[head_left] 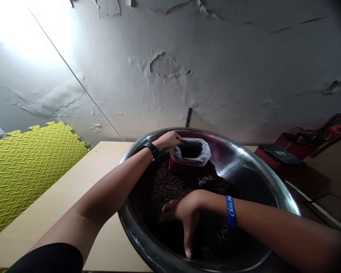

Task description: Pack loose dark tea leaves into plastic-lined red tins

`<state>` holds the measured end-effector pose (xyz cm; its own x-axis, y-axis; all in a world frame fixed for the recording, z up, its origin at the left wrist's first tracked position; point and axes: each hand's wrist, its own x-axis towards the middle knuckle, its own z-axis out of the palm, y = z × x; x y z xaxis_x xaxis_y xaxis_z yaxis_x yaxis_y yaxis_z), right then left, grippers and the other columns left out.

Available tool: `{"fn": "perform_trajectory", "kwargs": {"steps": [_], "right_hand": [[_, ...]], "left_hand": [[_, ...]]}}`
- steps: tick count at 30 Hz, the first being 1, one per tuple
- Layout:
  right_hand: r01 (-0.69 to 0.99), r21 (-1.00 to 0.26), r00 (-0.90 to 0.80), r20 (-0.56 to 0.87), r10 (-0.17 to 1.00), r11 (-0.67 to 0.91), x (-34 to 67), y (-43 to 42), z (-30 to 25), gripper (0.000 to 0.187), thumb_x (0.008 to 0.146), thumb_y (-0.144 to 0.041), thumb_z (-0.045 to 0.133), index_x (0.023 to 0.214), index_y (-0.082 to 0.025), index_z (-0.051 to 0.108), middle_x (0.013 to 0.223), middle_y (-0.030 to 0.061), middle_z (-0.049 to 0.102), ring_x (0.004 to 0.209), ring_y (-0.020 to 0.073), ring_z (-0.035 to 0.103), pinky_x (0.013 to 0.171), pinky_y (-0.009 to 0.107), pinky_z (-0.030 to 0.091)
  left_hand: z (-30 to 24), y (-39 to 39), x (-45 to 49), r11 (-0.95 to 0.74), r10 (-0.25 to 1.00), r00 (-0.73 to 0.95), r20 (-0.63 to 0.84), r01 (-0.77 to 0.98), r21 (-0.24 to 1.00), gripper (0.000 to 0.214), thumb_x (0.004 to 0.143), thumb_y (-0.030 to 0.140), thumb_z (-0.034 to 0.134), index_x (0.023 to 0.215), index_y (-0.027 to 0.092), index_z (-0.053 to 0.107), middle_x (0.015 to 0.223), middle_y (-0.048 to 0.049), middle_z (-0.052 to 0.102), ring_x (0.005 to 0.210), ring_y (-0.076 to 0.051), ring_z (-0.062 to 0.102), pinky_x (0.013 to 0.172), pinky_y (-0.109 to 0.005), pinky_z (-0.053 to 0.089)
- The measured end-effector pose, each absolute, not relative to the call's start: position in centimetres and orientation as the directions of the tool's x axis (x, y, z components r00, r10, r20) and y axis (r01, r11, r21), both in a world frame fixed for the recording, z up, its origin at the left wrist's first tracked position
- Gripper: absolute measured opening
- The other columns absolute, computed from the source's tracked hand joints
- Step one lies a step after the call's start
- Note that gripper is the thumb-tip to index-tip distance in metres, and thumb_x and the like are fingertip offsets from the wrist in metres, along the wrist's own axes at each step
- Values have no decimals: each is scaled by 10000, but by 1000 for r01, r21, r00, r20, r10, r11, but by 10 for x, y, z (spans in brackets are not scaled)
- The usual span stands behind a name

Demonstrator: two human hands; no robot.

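A large steel bowl [269, 178] holds a heap of dark loose grains [173, 185]. At its far side stands a red container lined with a clear plastic bag [191, 152], with dark grains inside. My left hand [168, 139], with a black watch on the wrist, pinches the bag's left rim, fingers closed. My right hand [182, 214], a blue band on its wrist, reaches down into the dark grains near the bowl's front, fingers curled into them and thumb pointing down. What those fingers hold is hidden.
The bowl sits on a pale tabletop [74, 197]. A yellow foam mat [28, 163] lies at the left. Behind is a peeling white wall [187, 68]. A black scale [278, 153] and red items [309, 138] stand at the right.
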<state>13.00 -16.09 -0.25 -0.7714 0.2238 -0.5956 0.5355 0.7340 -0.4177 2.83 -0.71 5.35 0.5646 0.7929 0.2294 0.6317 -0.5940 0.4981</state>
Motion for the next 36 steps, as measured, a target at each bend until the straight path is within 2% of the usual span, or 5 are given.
{"fn": "perform_trajectory", "kwargs": {"steps": [7,12,18,26,36], "right_hand": [[557,-394,-716,-673,183,731,118,-169,-21,946,282,-307,823,1183,-207,553,1226,94,534,1103,314,500,777,323,435],[504,-418,-745,-653,136,755,122,-171,-22,765,409,-308,780,1131,-147,587,1013,82,644,916,253,595,674,290,439],[462,-462,-836,-513,197,757,128,-165,-2,722,542,-384,704,1196,-125,541,1071,105,621,919,234,579,703,282,436],[400,-609,-890,-80,450,684,155,-147,55,346,670,-240,614,1003,-176,542,892,7,591,805,139,534,730,242,429],[419,-729,-555,267,788,542,194,-119,77,247,741,-302,560,949,-187,490,858,28,546,749,149,510,676,276,433]], "left_hand": [[53,-5,30,-577,808,545,225,650,495,259,701,318,575,799,119,709,610,-10,586,560,-104,447,516,-227,302],[55,-9,31,-569,811,542,220,647,507,250,710,291,584,791,86,702,578,-11,564,553,-100,426,517,-232,294],[54,-6,30,-582,801,554,227,633,510,266,696,322,584,819,125,714,621,-23,597,554,-107,458,520,-233,321],[53,-7,29,-582,804,551,225,647,493,340,687,400,557,829,136,718,543,13,534,516,-90,410,499,-222,304],[51,-8,30,-627,767,582,270,591,507,219,665,222,549,722,60,685,544,-20,535,536,-93,396,499,-226,285]]}}
